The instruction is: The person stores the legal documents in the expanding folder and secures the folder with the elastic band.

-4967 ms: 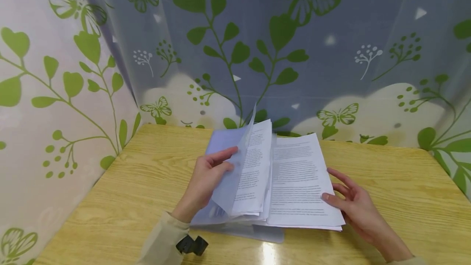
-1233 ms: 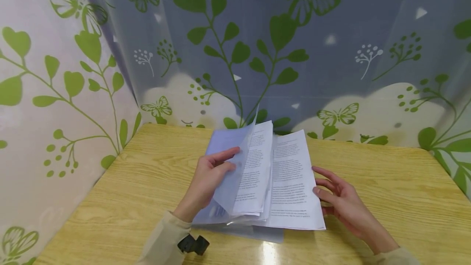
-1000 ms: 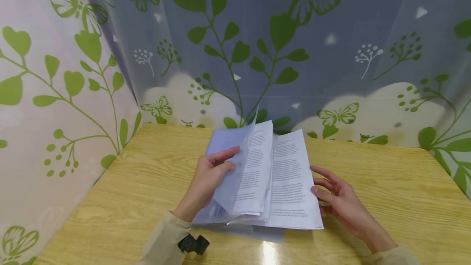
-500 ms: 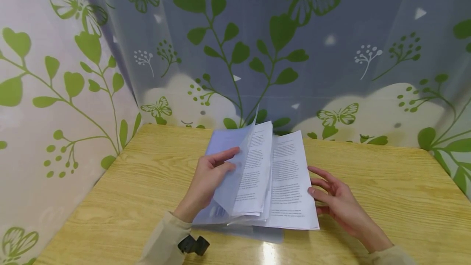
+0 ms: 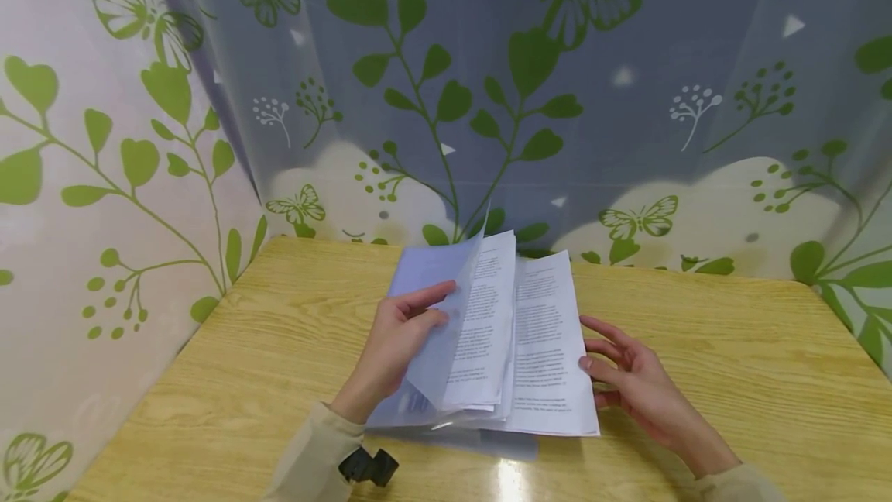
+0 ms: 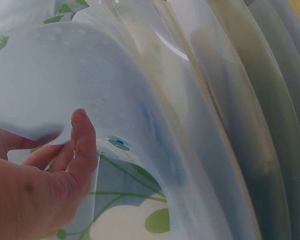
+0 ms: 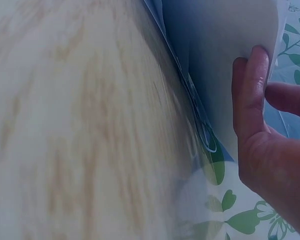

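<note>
A display book [image 5: 430, 263] with translucent bluish covers and clear pockets lies spread on the table. My left hand [image 5: 400, 339] pinches a clear pocket page [image 5: 449, 347] between thumb and fingers, keeping it raised; the left wrist view shows several curved plastic pages [image 6: 210, 100] fanned beside that hand. Printed sheets [image 5: 491, 316] stand in the middle of the book. My right hand [image 5: 644, 386] holds a printed paper [image 5: 547, 347] by its right edge, thumb in front and fingers behind [image 7: 252, 95]. The left edge of this paper is hidden behind the middle pages.
The wooden table [image 5: 732, 362] reaches to a patterned curtain [image 5: 627, 122] at the back and another curtain [image 5: 104, 177] on the left. A clear plastic flap [image 5: 512, 444] sticks out under the book toward the front. A black device [image 5: 369, 467] sits on the left wrist.
The right hand and its paper have moved left, so less of the paper shows beside the middle pages. The left hand has stayed nearly still, holding the page up.
</note>
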Demonstrator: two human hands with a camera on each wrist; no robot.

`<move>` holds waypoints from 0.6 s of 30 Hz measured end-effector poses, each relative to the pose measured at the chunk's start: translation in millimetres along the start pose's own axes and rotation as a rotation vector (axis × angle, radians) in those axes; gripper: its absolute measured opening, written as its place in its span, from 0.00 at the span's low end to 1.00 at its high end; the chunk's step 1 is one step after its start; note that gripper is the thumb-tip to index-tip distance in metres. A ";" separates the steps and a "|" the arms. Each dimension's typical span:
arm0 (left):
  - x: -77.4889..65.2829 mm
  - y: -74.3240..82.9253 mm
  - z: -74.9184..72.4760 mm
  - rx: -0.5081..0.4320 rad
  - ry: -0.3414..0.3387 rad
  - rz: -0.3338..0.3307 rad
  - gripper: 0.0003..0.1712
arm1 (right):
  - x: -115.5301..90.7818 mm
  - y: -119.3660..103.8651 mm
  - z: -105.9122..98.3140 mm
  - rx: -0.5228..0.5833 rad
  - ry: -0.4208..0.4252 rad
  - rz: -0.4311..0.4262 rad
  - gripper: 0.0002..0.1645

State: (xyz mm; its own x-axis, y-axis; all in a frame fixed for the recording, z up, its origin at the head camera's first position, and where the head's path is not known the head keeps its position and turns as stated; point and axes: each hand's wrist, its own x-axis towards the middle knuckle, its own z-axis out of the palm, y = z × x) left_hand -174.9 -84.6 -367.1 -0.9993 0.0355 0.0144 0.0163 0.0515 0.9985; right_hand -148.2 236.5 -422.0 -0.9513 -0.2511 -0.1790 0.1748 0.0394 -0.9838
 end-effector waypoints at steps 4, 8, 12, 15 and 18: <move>0.1 0.1 0.3 0.000 -0.002 -0.004 0.24 | 0.4 -0.3 0.9 -0.011 0.000 0.009 0.44; 0.2 0.0 0.7 0.004 -0.002 -0.005 0.25 | 1.0 -0.9 2.8 -0.026 0.002 0.020 0.45; 0.2 -0.2 1.2 0.008 0.001 -0.005 0.24 | 1.8 -2.0 5.0 -0.019 -0.008 0.016 0.45; 0.3 -0.2 1.3 0.011 0.005 -0.008 0.24 | 3.4 -2.6 6.9 -0.009 -0.013 0.011 0.45; 0.4 0.0 1.1 0.012 0.007 -0.014 0.24 | 5.0 -3.0 8.7 -0.004 -0.018 0.004 0.45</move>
State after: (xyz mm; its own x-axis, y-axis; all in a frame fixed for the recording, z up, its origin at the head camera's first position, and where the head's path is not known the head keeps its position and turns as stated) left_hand -175.2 -83.4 -367.1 -0.9996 0.0277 0.0008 0.0026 0.0641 0.9979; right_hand -151.3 226.6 -419.9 -0.9459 -0.2678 -0.1832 0.1777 0.0448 -0.9831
